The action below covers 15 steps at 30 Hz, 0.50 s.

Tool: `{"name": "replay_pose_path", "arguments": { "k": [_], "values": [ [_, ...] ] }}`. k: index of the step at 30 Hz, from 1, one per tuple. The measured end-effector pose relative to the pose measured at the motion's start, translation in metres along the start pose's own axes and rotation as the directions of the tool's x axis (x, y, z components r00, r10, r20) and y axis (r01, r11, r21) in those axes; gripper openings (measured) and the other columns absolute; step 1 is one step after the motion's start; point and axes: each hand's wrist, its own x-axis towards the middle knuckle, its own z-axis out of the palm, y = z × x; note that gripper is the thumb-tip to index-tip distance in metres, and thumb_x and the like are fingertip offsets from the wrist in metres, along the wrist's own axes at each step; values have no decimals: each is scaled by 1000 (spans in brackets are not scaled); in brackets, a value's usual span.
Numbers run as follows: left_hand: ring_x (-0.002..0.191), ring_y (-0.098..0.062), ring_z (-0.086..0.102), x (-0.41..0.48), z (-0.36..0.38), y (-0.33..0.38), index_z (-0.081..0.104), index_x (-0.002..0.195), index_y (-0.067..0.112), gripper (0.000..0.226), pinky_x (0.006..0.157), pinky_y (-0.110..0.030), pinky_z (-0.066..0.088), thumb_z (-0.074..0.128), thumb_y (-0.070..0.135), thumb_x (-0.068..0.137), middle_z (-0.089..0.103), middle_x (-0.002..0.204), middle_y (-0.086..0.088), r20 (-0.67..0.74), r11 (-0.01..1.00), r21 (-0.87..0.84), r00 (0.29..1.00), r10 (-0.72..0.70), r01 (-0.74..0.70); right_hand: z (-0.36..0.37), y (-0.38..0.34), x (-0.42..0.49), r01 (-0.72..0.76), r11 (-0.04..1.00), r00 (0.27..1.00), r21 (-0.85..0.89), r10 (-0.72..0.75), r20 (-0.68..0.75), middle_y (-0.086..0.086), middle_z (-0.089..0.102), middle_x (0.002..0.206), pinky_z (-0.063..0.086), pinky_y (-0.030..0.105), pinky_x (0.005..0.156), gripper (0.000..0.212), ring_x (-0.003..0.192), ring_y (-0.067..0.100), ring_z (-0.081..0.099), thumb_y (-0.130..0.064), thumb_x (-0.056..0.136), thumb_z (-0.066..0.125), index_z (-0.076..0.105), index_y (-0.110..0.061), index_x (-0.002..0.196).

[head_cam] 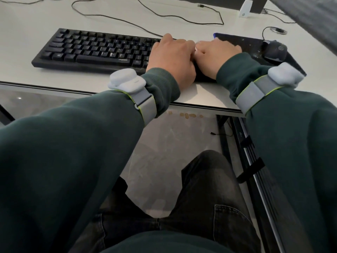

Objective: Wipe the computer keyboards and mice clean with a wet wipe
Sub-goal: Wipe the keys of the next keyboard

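Both hands are down at the right end of the black keyboard [91,49], which lies flat on the white surface [27,21]. The left hand [171,55] sits on top of the last keys, knuckles up, fingers bent down out of sight. The right hand [218,56] is pressed right beside it, touching it, fingers curled forward over the keyboard's end. A small sliver of white, likely the wipe [197,46], peeks out between the two hands. Which grip has hold of it I cannot tell, since the fingertips of both hands are hidden.

Just right of the hands lies a dark mouse pad [242,42], speckled with pale flecks, and the black mouse [275,51] rests on its far right part, apart from both hands. A thin black cable [113,17] loops across the surface behind the keyboard. Dark green sleeves cover both arms, each with a grey wrist strap [145,105].
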Motion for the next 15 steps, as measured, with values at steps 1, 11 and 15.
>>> {"name": "replay_pose_path", "arguments": {
  "k": [1,11,15],
  "values": [
    [110,-32,47,-1,-1,-1,49,90,24,13,81,-36,32,42,17,83,65,100,-1,-1,1000,8,1000,-1,1,-1,-1,-1,-12,1000,1000,-6,12,-9,14,51,136,19,67,110,38,136,36,36,-25,98,25,54,-22,123],
    [108,-30,47,-1,-1,1,46,88,23,10,78,-34,28,42,15,83,60,95,1,11,1000,9,1000,-8,8,-1,-4,0,15,1000,1000,-11,-15,10,10,49,134,26,73,102,38,131,42,38,-24,99,28,56,-13,122],
    [106,-28,47,-2,-1,2,48,87,23,13,78,-34,30,41,12,82,60,92,3,1,1000,-8,1000,-13,13,-6,15,-2,-157,987,987,-29,157,23,10,46,144,16,75,105,55,139,41,30,-32,93,14,49,-17,131]
  ]
}}
